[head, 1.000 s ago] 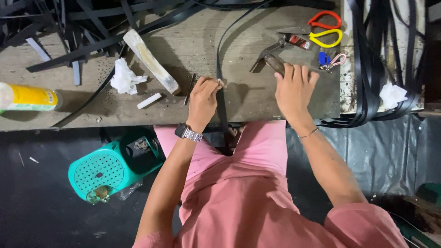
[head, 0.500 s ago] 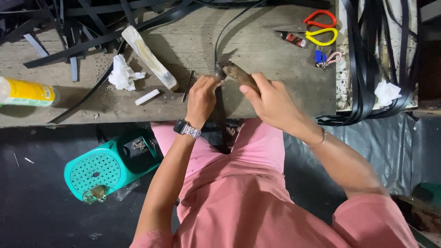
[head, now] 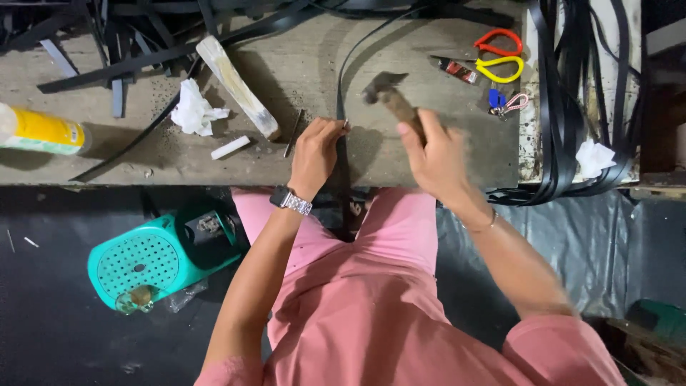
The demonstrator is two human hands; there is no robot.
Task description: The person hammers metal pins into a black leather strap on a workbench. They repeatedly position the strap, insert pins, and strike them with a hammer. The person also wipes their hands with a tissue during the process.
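My left hand [head: 316,151] presses down on a long black strap [head: 341,93] that runs across the worn wooden workbench [head: 286,71], fingers curled around a small metal tool at the strap's edge. A silver watch sits on that wrist. My right hand [head: 433,154] grips the wooden handle of a hammer [head: 389,96], raised and blurred just right of the strap, its metal head pointing toward the strap. I wear pink clothing.
Red and yellow scissors [head: 496,57] and a blue key fob [head: 500,101] lie at the right. A wooden stick [head: 236,86], crumpled tissue [head: 194,111], white chalk piece [head: 230,147] and yellow tube [head: 39,130] lie left. Black strips hang at right [head: 572,107]. A teal basket [head: 146,257] sits on the floor.
My right hand picked up the hammer from the right of the bench, brought it down by the left hand, and now holds it lifted a little to the right. The left hand stays on the strap.
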